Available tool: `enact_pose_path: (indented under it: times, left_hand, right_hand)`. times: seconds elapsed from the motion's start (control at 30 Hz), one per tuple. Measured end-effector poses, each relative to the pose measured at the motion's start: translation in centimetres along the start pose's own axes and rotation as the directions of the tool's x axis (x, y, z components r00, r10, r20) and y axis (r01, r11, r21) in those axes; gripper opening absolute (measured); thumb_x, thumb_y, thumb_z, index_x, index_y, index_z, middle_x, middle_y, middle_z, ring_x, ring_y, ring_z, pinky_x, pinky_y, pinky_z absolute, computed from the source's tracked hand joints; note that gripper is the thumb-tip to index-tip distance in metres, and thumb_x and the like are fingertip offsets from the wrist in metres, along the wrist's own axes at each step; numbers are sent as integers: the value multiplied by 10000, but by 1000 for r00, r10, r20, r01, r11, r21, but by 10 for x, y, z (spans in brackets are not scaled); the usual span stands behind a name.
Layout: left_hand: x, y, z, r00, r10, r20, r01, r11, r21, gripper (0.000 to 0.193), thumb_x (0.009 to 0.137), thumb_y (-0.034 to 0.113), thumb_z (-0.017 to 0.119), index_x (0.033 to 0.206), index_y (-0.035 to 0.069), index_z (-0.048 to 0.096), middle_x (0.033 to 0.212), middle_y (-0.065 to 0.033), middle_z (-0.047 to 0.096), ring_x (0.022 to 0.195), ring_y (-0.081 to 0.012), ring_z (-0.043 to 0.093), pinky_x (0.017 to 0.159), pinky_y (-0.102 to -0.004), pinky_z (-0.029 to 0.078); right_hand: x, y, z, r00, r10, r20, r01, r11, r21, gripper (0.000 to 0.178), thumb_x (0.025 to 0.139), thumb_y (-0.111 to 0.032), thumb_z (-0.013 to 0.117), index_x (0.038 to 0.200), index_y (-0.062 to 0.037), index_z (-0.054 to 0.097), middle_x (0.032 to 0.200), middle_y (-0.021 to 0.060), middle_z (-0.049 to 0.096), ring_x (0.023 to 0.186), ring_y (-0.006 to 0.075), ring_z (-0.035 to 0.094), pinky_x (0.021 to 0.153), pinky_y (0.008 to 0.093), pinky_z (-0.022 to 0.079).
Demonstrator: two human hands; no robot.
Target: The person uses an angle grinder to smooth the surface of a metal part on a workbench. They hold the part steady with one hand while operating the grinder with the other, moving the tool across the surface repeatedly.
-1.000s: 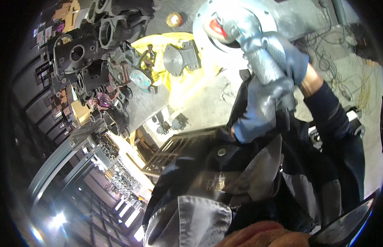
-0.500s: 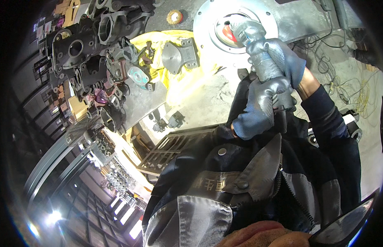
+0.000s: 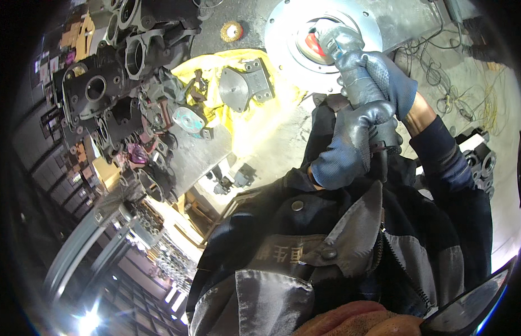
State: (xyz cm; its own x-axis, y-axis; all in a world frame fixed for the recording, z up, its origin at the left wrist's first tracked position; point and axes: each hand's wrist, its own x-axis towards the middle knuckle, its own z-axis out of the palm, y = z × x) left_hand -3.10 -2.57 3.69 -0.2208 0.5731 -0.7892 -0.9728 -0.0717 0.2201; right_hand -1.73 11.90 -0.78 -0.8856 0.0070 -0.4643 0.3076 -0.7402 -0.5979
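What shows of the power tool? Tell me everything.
The power tool is grey and roughly cylindrical, with a metallic-looking head and a red part beside it. It slants, head toward the picture's upper left, at the round flange. The gloved right hand grips it nearer the head, the left hand nearer the rear. Contact with the flange is unclear.

Piled metal castings (image 3: 81,91) show a workshop.

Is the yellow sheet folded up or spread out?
Spread out, but rumpled: the yellow sheet covers a wide patch of the grey bench, wrinkled along its edges, with a grey metal part lying on it.
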Motion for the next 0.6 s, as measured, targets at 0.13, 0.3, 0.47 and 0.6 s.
enact_pose_path:
  times: [0.13,0.3,0.47,0.6]
  left_hand:
    - [-10,21,-15,997,-68,30,60,975,213,249,929,203,642,1019,-29,664,829,-143,695,670,-247,683,629,-353,582]
    - [-20,40,-26,986,-126,105,94,958,270,237,960,191,629,1070,-17,655,852,-149,701,724,-238,707,665,-347,602]
    - [-18,48,-39,979,-127,163,63,935,350,287,939,200,660,1107,-31,630,887,-151,706,732,-261,715,678,-365,617]
    - [-14,53,-44,940,47,339,-275,693,667,329,914,205,694,1123,-37,618,896,-162,704,746,-291,720,678,-400,623]
  right_hand:
    - [-1,18,7,995,-64,-82,66,998,15,444,1056,-314,538,1293,61,561,1086,160,686,871,203,740,822,312,649]
    - [-4,39,21,958,-212,-194,221,975,23,445,1060,-339,551,1285,41,601,1099,139,692,947,181,728,829,293,637]
    - [-1,42,26,952,-231,-198,248,967,62,403,1056,-317,559,1264,22,629,1092,119,697,920,165,725,816,287,634]
    - [5,40,28,961,-186,-204,214,969,122,413,1041,-325,581,1268,17,630,1070,114,701,875,166,727,806,291,635]
